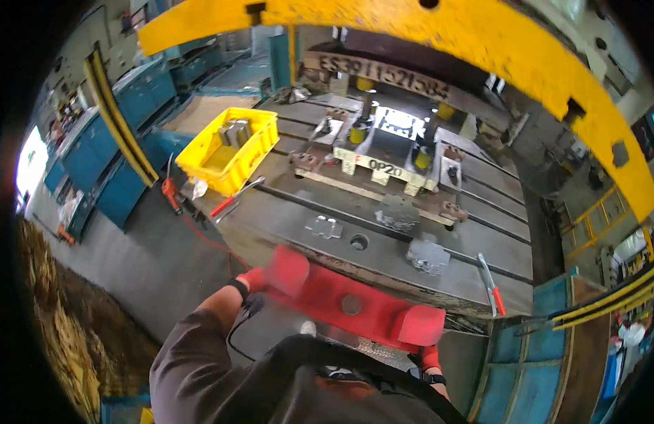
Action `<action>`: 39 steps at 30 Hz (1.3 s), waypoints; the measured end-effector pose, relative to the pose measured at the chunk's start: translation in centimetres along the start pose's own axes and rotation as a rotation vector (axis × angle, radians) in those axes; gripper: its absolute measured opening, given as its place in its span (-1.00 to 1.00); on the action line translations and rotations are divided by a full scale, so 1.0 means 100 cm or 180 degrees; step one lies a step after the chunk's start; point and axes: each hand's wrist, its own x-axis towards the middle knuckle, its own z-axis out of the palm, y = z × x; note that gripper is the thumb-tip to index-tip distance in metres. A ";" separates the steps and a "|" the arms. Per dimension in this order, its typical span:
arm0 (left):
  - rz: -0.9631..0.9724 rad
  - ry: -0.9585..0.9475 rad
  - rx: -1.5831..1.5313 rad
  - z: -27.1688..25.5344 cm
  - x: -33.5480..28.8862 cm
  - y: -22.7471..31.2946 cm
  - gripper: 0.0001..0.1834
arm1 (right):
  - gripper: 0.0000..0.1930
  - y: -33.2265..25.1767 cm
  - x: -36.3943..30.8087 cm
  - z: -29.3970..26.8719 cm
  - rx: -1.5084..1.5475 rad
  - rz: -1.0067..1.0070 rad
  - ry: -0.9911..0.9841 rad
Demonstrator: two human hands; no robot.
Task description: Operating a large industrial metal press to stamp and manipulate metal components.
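In front of me stands a red two-hand control stand (352,290) with a raised guard at each end and a round grey button in its middle. My left hand (253,279), in a red glove, reaches in at the left guard (287,271). At the other end, my right hand (430,357), also red-gloved, is at the right guard (422,326). The guards hide the fingers of both hands. Beyond the stand, flat cut metal pieces (324,227) lie on the press bed, with further stamped pieces (427,256) to the right.
A die set (383,145) sits on the slotted press bed (284,212) under a yellow frame (383,15). A yellow crate (228,152) with metal blocks stands at the left. Red-handled tongs (231,201) lie beside it, and another red-handled tool (491,286) rests at the right.
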 end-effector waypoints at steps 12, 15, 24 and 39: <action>-0.0284 -0.0249 -0.0457 -0.017 0.001 0.021 -0.66 | -0.58 -0.071 -0.012 0.002 0.0752 0.1299 0.0181; -0.0352 -0.0208 -0.0778 -0.022 0.002 0.024 -0.65 | -0.62 -0.049 -0.006 -0.011 -0.0125 0.0925 0.0038; -0.0161 0.0520 -0.2410 0.018 0.000 -0.005 -0.59 | -0.65 -0.015 -0.010 0.012 0.0243 0.0850 0.1515; -0.2144 -0.0097 -0.4493 -0.112 -0.032 -0.033 -0.68 | -0.53 -0.204 -0.006 0.035 -0.0430 0.0031 0.3573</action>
